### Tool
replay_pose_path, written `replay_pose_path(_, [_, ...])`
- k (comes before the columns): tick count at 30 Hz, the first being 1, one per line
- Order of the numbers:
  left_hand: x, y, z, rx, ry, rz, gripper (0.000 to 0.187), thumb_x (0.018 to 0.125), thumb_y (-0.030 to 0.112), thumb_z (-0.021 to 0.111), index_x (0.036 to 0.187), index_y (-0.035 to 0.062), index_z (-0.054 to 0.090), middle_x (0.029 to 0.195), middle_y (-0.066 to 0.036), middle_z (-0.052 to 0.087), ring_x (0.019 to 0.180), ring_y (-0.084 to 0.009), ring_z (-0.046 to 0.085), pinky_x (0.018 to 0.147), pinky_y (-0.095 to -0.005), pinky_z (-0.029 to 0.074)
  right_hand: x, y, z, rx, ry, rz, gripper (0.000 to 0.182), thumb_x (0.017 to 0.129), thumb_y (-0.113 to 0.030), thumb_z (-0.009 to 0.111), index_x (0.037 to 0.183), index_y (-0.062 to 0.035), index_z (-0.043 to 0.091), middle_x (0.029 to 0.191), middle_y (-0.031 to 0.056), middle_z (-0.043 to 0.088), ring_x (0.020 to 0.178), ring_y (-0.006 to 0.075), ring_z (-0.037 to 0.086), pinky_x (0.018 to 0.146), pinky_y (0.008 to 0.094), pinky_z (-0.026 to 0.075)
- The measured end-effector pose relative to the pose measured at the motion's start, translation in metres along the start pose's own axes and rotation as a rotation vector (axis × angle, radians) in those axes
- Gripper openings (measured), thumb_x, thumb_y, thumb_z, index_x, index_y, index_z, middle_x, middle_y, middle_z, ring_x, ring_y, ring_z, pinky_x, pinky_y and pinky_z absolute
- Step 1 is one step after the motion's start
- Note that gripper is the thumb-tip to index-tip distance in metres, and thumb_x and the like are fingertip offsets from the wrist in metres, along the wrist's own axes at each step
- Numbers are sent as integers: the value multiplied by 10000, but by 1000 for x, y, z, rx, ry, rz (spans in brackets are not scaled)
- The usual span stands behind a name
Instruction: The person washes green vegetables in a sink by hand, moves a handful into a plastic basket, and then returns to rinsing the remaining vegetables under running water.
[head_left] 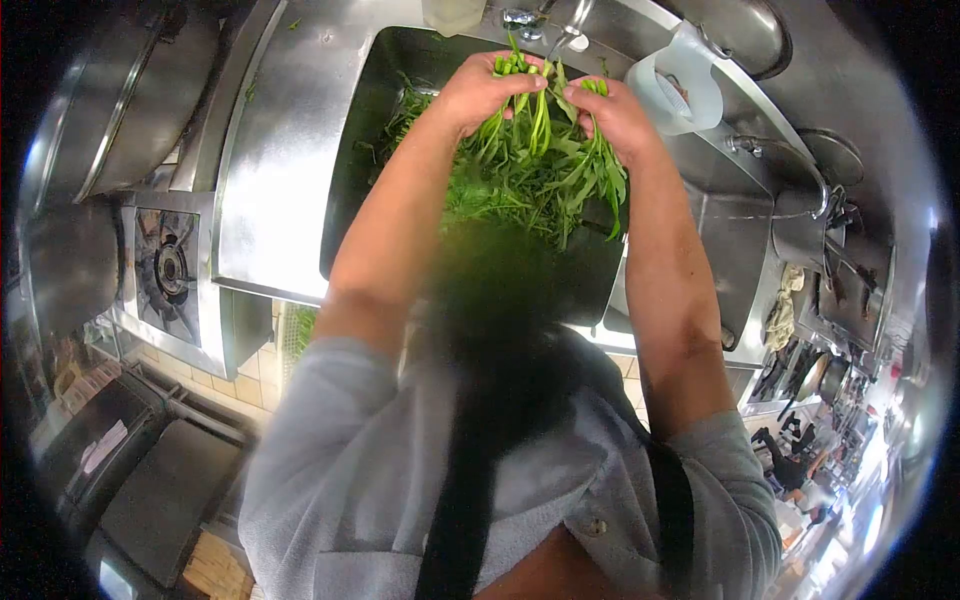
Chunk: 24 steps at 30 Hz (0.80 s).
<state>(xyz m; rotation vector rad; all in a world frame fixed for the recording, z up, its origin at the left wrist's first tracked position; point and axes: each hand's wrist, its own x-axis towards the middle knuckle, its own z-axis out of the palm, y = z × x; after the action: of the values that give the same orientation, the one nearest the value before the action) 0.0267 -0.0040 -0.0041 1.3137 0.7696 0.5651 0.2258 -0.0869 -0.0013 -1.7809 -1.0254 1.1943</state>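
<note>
Both hands are over a steel sink (pixel 345 215) filled with leafy greens (pixel 500 190). My left hand (pixel 490 92) is closed around a bunch of green stems (pixel 540 125), their cut ends showing above the thumb and leaves hanging down. Close beside it, my right hand (pixel 615 112) pinches more leafy stems (pixel 600 165), which trail down over the sink's right part. The two hands are a short gap apart near the faucet. A dark blur covers the near part of the sink, so what lies there is hidden.
The faucet (pixel 570 38) stands behind the sink. A translucent white plastic container (pixel 690 85) is at the back right, beside a second basin (pixel 730 215). Left are a steel counter (pixel 270 190) and a gas burner (pixel 170 262). Pans and utensils line the right side.
</note>
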Motion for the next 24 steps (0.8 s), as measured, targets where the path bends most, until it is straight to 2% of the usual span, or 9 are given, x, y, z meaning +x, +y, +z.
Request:
replay_pose_path(2, [3, -7, 0, -68, 6, 7, 314, 758, 218, 775, 1010, 66, 666, 894, -29, 678, 748, -107, 586, 517, -274, 434, 5, 6, -5, -107, 56, 19, 412, 815, -297, 690, 1102, -5, 647, 721, 62, 642, 620, 164, 577, 592, 314, 455])
replay_pose_path(4, [4, -12, 0, -108, 66, 16, 285, 764, 212, 768, 982, 63, 660, 886, -21, 677, 713, -105, 578, 524, -279, 449, 8, 11, -7, -668, 346, -160, 471, 810, -363, 689, 1094, 10, 653, 874, 160, 702, 819, 307, 666, 760, 388, 509])
replay_pose_path(5, [5, -12, 1, -109, 66, 17, 285, 764, 212, 768, 982, 63, 660, 886, -21, 677, 713, -105, 578, 524, -279, 449, -1, 1, -5, -681, 361, -150, 463, 816, -405, 661, 1083, -28, 670, 1012, 194, 682, 989, 370, 634, 894, 417, 483])
replay_pose_path(8, [6, -14, 4, -136, 111, 22, 269, 774, 195, 759, 972, 47, 655, 837, -23, 667, 653, -99, 568, 510, -269, 452, -8, -8, 5, -662, 214, -181, 375, 819, -391, 633, 1041, -96, 696, 1028, 176, 678, 973, 358, 636, 882, 422, 487])
replay_pose_path(11, [10, -15, 11, -84, 132, 35, 251, 782, 179, 753, 957, 31, 650, 787, -21, 651, 598, -94, 552, 487, -258, 444, -13, -10, 29, -667, 230, -277, 312, 819, -375, 615, 1011, -145, 704, 1016, 160, 676, 957, 359, 633, 860, 433, 494])
replay_pose_path(16, [9, -20, 14, -149, 134, 63, 245, 789, 169, 757, 950, 23, 644, 757, -18, 641, 607, -97, 563, 488, -252, 453, -6, -8, 39, -653, 352, -243, 293, 810, -333, 607, 989, -124, 705, 960, 177, 679, 940, 357, 638, 841, 411, 497])
replay_pose_path(19, [7, -21, 16, -194, 166, 64, 231, 796, 163, 756, 947, 28, 645, 786, -20, 659, 657, -102, 590, 513, -260, 468, 8, 9, 28, -26, 354, -173, 274, 809, -262, 607, 944, -51, 715, 888, 118, 711, 818, 232, 654, 765, 330, 490])
replay_pose_path(22, [-8, -5, 11, -223, 283, 39, 214, 802, 159, 752, 944, 36, 649, 835, -29, 679, 703, -107, 608, 535, -269, 479, -4, -5, 15, 31, 344, -73, 279, 813, -237, 614, 950, -18, 719, 903, 90, 717, 789, 201, 646, 740, 313, 489])
replay_pose_path(24, [-2, -11, 8, -229, 267, 62, 207, 802, 165, 755, 935, 42, 654, 857, -38, 688, 724, -108, 615, 550, -272, 485, -9, -8, 15, -111, 243, -77, 266, 817, -238, 631, 985, -51, 718, 914, 109, 714, 800, 219, 654, 747, 324, 495])
